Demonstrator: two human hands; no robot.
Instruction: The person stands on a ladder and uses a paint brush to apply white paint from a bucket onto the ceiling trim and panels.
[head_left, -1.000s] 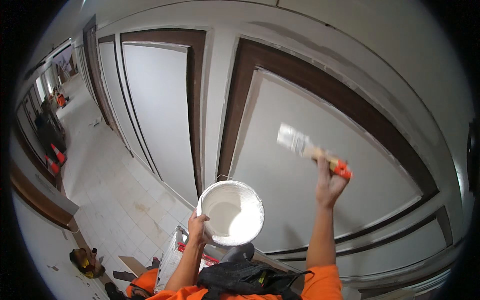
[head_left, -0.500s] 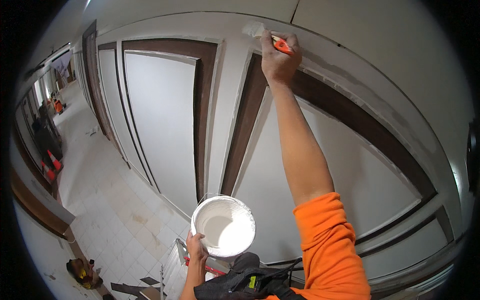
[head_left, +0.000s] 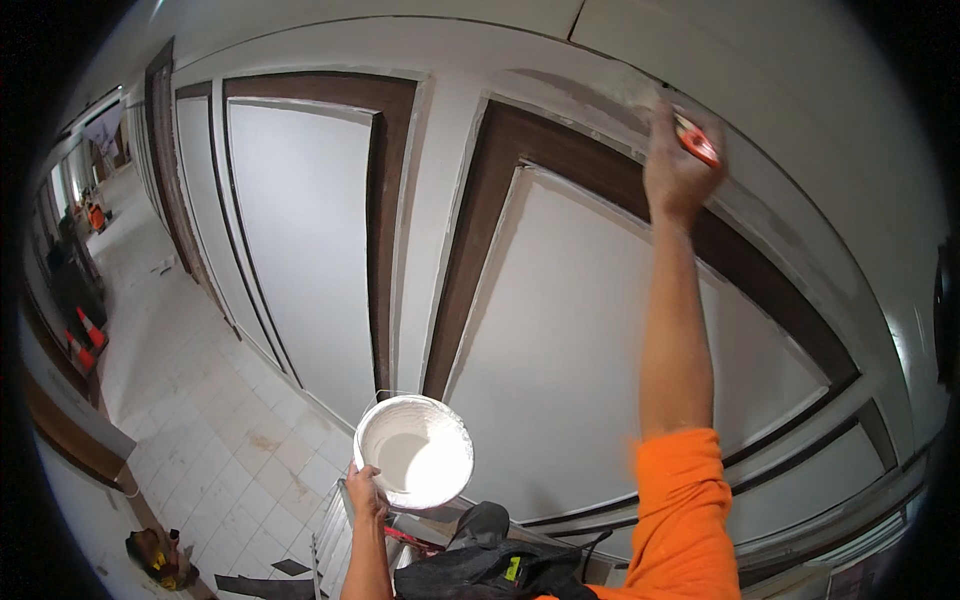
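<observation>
White paint is being kept in a round white bucket, and the bucket's left rim is being pinched by the grip of the left hand, low before the wall. To the right and high up, a paint brush with an orange-ended handle is being held tight in the grip of the right hand. The wall strip above a dark brown wooden frame is being painted, it seems. The strip's left end is being shown pale, while long grey patches are being seen farther right, so that part is likely being left for later. Whether the blurred brush tip is being pressed on the wall cannot be told.

In the room, from the left, red-and-white cones are being seen by the far wall, a person in a yellow vest is being seen below, and pale square floor tiles are being marked by brown stains. Smooth white panels are being edged by brown wood.
</observation>
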